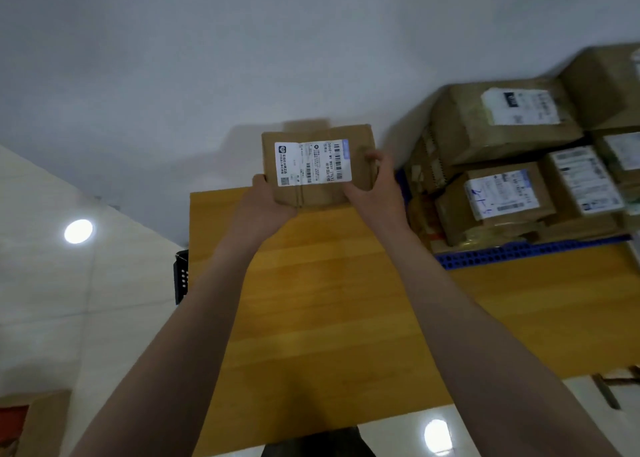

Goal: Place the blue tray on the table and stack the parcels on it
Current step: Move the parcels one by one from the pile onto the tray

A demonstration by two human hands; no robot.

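On the far left you see pale floor tiles with a round spot of light reflected in them, and in the bottom left corner a piece of brown cardboard pokes into view. Just left of the table, a dark slotted object sits against its edge; what it is you cannot tell. Your wooden table fills the middle, bare where your forearms cross above it. Your left hand is closed around the lower left corner of a small cardboard parcel, thumb on top beside the white shipping label. You hold the parcel up over the far end of the table, against the grey wall, label facing you. Your right hand grips the parcel's right side, fingers wrapped over its edge. Further right, the blue tray lies on the table's far right part, its perforated rim showing along the front. Stacked on it are several labelled parcels in at least two layers, packed close and touching each other, the pile running out of view on the right. The view there is blurred, so the labels cannot be read.
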